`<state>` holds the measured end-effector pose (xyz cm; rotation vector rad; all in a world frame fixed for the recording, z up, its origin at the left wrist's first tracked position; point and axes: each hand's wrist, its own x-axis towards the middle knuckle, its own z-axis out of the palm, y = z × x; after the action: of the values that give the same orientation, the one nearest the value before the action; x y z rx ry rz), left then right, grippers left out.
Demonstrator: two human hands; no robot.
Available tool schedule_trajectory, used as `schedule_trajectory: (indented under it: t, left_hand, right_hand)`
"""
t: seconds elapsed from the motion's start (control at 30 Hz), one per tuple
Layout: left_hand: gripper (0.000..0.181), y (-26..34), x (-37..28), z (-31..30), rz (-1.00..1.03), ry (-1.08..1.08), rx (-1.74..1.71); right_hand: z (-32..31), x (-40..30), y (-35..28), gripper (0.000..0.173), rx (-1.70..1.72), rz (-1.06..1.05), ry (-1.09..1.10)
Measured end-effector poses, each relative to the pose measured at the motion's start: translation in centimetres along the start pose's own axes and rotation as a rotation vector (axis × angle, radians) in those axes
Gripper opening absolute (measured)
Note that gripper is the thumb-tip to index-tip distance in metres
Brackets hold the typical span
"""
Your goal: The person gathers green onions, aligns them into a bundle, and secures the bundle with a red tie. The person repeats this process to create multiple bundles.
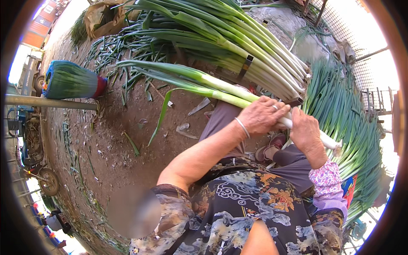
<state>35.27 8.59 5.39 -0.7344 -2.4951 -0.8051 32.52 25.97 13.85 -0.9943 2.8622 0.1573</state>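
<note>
Two long green onions point(229, 95) lie across my lap, leaves to the left and white root ends to the right. My left hand point(263, 115), with a bracelet and a ring, is closed around the white stalks. Just to its right, my right hand point(306, 132) grips the white shank closer to the roots point(336, 146). Beyond my hands, a large pile of green onions point(251, 41) rests on a low metal rack, whose dark upright point(245, 67) shows in front. The palm sides of both hands are hidden.
Many thinner green onions point(341, 105) are heaped along the right, beside a wire mesh fence point(360, 41). Trimmed leaves point(110, 54) litter the dirt ground. A wrapped bundle point(71, 79) lies at left by a pole point(51, 101). A brown sack point(102, 19) is at the back.
</note>
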Motion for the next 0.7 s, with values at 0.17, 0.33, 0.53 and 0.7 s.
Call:
schedule_trajectory:
  t: [0.17,0.33,0.53,0.7]
  left_hand:
    - [0.047,-7.2,-4.1,-7.9,-0.203,-0.193,0.139]
    - [0.048,-17.8,-14.9,-20.2,-1.009,-0.881,0.895]
    - [0.073,-13.4,-13.3,-18.4,-0.714,-0.362,0.662]
    - [0.082,-9.5,-6.4,-10.4,-0.209,-0.406,0.246]
  right_hand:
    - [0.4,-0.8,0.3,0.02,-0.023,-0.006,0.066]
    - [-1.5,-0.1,-0.6,0.023,-0.151,-0.04,0.106]
    - [-1.8,0.1,-0.4,0.024,-0.216,-0.046,0.082]
    - [-2.0,0.7,-0.9,0.027,-0.091,-0.048,0.022]
